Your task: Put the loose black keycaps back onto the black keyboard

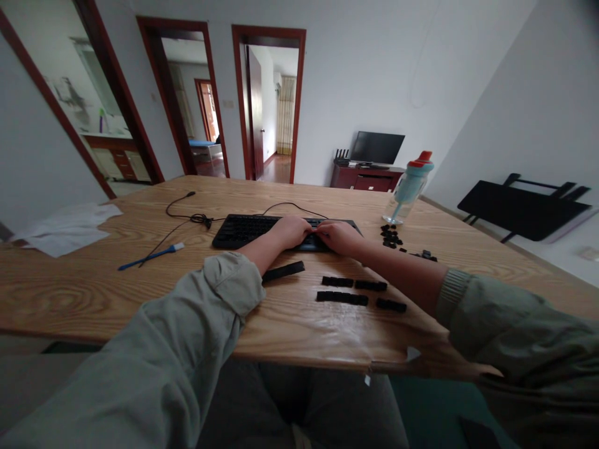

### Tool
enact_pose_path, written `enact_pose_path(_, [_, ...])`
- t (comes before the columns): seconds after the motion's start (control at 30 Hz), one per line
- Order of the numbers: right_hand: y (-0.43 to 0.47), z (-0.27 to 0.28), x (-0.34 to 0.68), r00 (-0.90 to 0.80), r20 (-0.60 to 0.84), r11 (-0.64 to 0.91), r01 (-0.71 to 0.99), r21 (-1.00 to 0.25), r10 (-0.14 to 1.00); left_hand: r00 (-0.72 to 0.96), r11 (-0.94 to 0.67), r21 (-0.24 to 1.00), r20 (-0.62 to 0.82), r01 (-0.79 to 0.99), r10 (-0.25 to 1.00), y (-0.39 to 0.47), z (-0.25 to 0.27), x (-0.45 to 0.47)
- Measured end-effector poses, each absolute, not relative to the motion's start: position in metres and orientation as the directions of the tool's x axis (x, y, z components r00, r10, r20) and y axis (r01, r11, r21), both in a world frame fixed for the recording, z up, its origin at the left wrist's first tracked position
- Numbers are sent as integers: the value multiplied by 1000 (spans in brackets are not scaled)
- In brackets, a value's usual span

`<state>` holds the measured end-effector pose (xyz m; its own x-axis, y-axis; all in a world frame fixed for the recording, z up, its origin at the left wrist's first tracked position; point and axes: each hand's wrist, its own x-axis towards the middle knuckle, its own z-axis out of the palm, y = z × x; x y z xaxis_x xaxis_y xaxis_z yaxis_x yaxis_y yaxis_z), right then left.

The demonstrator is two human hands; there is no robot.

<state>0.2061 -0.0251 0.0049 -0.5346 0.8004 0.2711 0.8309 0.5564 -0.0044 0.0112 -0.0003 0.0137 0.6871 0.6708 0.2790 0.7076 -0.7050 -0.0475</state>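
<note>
A black keyboard [239,231] lies on the wooden table, its right part mostly covered by my hands. My left hand [294,231] rests over the middle of it with the fingers drawn together. Against its fingertips, my right hand [339,237] is closed in a pinch at the keys. Whatever sits between the fingers is too small and hidden to make out. Closer to me are a long black strip [283,272], partly behind my left forearm, and short rows of black keycaps [342,298]. Loose black keycaps [391,236] are heaped to the right of the keyboard.
A clear bottle [406,190] with a red lid stands at the back right. On the left are a blue brush [150,256], a coiled black cable [201,219] and crumpled white paper [70,229]. The table's front edge [299,360] runs just above my lap.
</note>
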Motion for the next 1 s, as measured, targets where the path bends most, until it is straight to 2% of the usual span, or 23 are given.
enact_pose_path(0.33, [-33, 5, 198, -521, 273, 535, 845, 28, 809, 708, -706, -120, 263, 698, 655, -1, 12, 16])
enact_pose_path(0.53, [-32, 10, 201, -557, 272, 550, 828, 109, 785, 681, -714, -48, 351, 698, 642, -2, 11, 5])
enact_pose_path(0.67, [-27, 16, 212, -529, 327, 542, 839, 58, 784, 678, -720, -42, 377, 693, 631, -2, 10, -1])
enact_pose_path(0.83, [-23, 31, 230, -536, 361, 569, 822, 16, 763, 732, -759, -67, 329, 648, 596, -1, 12, -2])
enact_pose_path(0.9, [-24, 39, 242, -479, 434, 543, 839, -30, 763, 756, -778, -75, 311, 623, 576, -1, 13, -1])
enact_pose_path(1.0, [-31, 46, 268, -298, 585, 463, 873, -152, 754, 776, -793, -80, 287, 604, 561, -2, 14, 2])
